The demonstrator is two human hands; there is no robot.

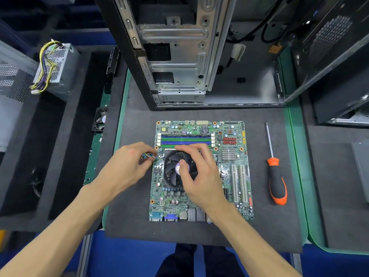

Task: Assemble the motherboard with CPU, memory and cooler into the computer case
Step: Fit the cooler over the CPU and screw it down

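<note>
A green motherboard (235,176) lies flat on the dark mat in front of me. The black cooler fan (173,169) sits on its CPU area, below the blue and green memory slots (185,139). My right hand (199,172) grips the cooler from above, thumb on the fan's hub and fingers curled over its far edge. My left hand (129,162) pinches the cooler's thin coloured cable (149,156) at the board's left edge. The open computer case (179,56) stands behind the board.
An orange and black screwdriver (274,172) lies on the mat (259,226) to the right of the board. A power supply (58,66) with yellow wires rests in the foam tray at the left, near a small fan (100,119). Another case stands at the right (339,66).
</note>
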